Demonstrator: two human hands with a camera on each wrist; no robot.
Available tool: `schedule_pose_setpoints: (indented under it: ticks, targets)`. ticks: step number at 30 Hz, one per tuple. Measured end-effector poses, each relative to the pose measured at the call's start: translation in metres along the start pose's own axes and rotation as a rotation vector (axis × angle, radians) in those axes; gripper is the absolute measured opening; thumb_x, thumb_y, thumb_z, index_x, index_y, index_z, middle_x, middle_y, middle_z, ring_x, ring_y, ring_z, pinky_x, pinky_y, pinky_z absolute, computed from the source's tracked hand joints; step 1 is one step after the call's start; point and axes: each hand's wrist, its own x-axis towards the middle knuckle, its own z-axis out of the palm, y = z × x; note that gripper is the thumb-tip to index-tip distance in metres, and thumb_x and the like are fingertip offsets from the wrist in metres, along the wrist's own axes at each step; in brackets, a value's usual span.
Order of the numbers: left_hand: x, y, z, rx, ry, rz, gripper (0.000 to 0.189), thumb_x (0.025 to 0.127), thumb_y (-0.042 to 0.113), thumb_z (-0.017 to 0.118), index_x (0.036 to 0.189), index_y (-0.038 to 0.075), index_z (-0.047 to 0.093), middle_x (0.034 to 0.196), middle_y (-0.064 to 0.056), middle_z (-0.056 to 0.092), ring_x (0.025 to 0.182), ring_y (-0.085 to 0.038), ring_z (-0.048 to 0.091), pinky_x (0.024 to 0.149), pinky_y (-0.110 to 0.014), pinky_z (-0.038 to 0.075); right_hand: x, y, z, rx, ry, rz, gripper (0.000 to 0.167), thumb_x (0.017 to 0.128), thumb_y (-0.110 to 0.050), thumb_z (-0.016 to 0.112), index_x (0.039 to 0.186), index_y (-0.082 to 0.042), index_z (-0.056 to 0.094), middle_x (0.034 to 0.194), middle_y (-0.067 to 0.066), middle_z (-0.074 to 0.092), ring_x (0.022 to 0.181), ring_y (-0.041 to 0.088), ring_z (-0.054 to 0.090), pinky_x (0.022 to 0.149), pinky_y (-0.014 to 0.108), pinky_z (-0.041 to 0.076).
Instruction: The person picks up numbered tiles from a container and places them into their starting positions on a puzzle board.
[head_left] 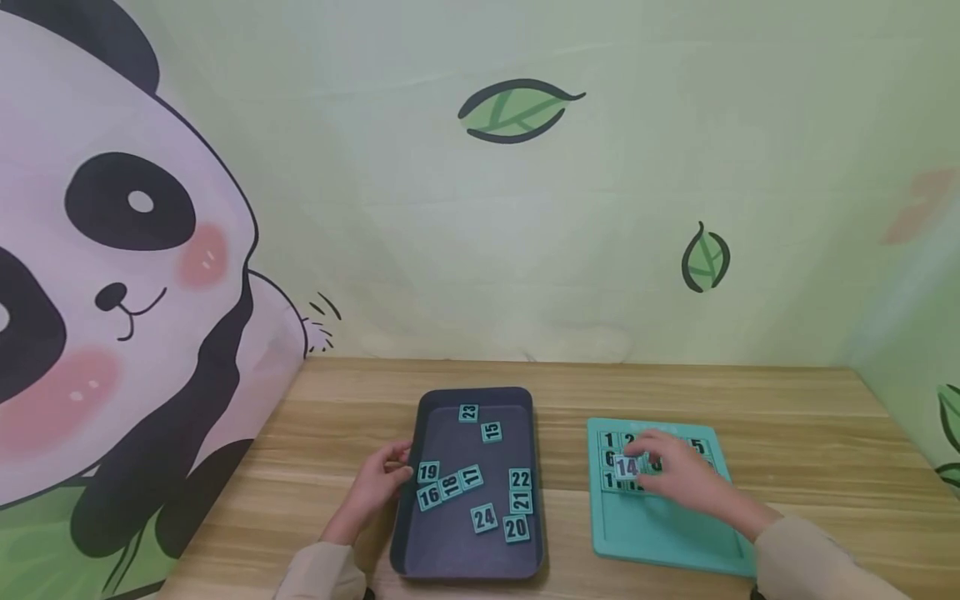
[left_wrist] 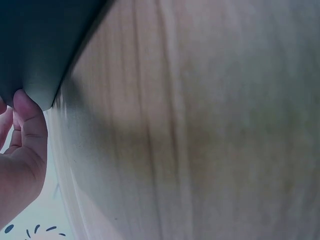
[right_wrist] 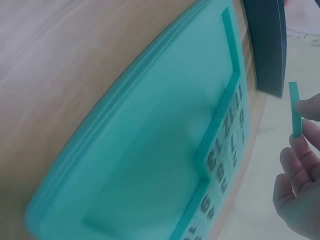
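Observation:
My right hand (head_left: 686,475) pinches a small teal number tile marked 14 (head_left: 626,467) between thumb and fingers, held over the teal board (head_left: 660,533). Edge-on, the same tile (right_wrist: 295,112) shows in the right wrist view, raised above the board's surface. Rows of number tiles fill the upper part of the board, partly hidden by the hand; its lower recess is bare. At the left, my left hand (head_left: 375,479) touches the outer side of a dark tray (head_left: 465,567) with relaxed, bent fingers. In the left wrist view, the thumb (left_wrist: 31,120) meets the tray wall (left_wrist: 45,60).
Loose number tiles lie in the tray, among them 23 (head_left: 468,413), 18 (head_left: 450,485) and 20 (head_left: 516,528). Wooden tabletop (head_left: 566,500) separates tray and board. Behind stands a pale green backdrop (head_left: 600,275) with a printed panda (head_left: 127,317).

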Motion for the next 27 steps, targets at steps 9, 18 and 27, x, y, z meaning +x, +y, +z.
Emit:
schedule_pose_setpoints:
  ticks: [9,18,27]
  targets:
    - [0.001,0.0,0.001,-0.028,0.008,0.016,0.041,0.082,-0.004,0.05,0.122,-0.001,0.048,0.103,-0.017,0.048,0.083,-0.019,0.051,0.058,-0.027,0.042,-0.015,0.029,-0.011,0.021,0.074,-0.006,0.032,0.069,-0.004,0.066,0.101,-0.003,0.061,0.1,0.008,0.057,0.084,0.02,0.051,0.065,0.025,0.045]
    - [0.001,-0.001,0.001,-0.036,0.007,0.008,0.04,0.081,-0.005,0.05,0.122,-0.002,0.048,0.104,-0.017,0.049,0.084,-0.019,0.052,0.058,-0.027,0.042,-0.028,0.051,-0.014,-0.004,0.097,0.014,0.032,0.069,-0.004,0.065,0.1,-0.001,0.061,0.089,0.003,0.053,0.076,0.012,0.046,0.06,0.019,0.041]
    - [0.0,-0.002,0.0,-0.066,0.003,0.015,0.041,0.081,-0.004,0.05,0.122,-0.002,0.048,0.103,-0.018,0.049,0.084,-0.019,0.053,0.059,-0.028,0.043,-0.037,0.061,-0.011,-0.031,0.117,0.064,0.033,0.067,-0.004,0.066,0.1,-0.002,0.061,0.096,0.007,0.057,0.084,0.019,0.052,0.067,0.027,0.046]
